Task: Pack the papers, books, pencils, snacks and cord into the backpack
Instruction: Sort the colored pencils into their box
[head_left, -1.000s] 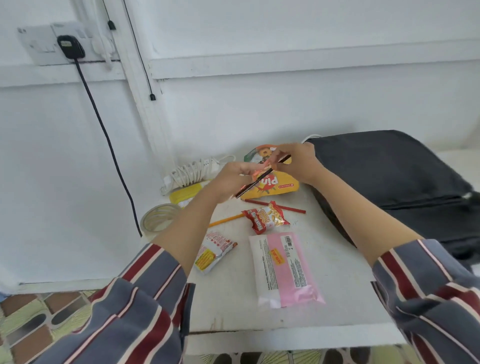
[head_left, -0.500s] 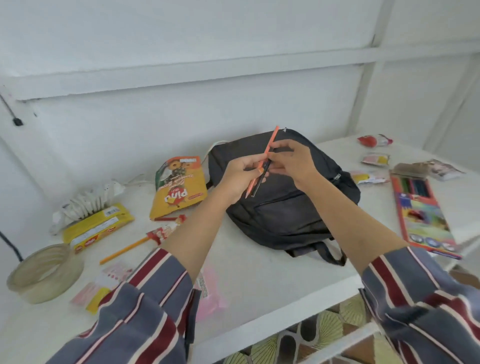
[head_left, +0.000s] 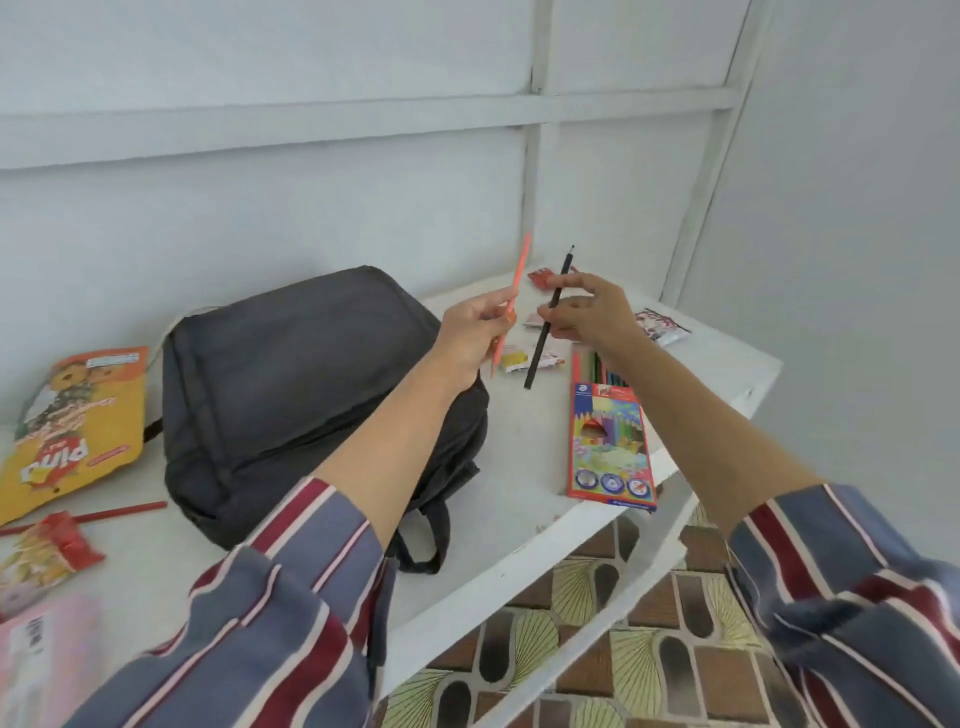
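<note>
The left hand (head_left: 470, 338) pinches an orange pencil (head_left: 519, 270) and the right hand (head_left: 589, 314) a black pencil (head_left: 535, 364) above the desk (head_left: 524, 447), between backpack (head_left: 291, 389) and pencil box (head_left: 610, 441), into which both should probably slide, tips aligned.

Long-sleeved shirt, same fabric on both arms. The left sleeve (head_left: 270, 613) has wide lengthwise stripes in slate blue-grey and dark maroon, with skinny pale pinkish-white lines running along the edges of the bands. The right sleeve (head_left: 841, 582) has the identical pattern. The cloth looks soft and kinda loose, bunching into folds and wrinkles. Both sleeves end around the elbow, so the forearms are bare from there down to the left hand (head_left: 470, 332) and right hand (head_left: 587, 312). The left sleeve's end shows a dark hanging edge, maybe the cuff's inside, can't tell for sure.
</note>
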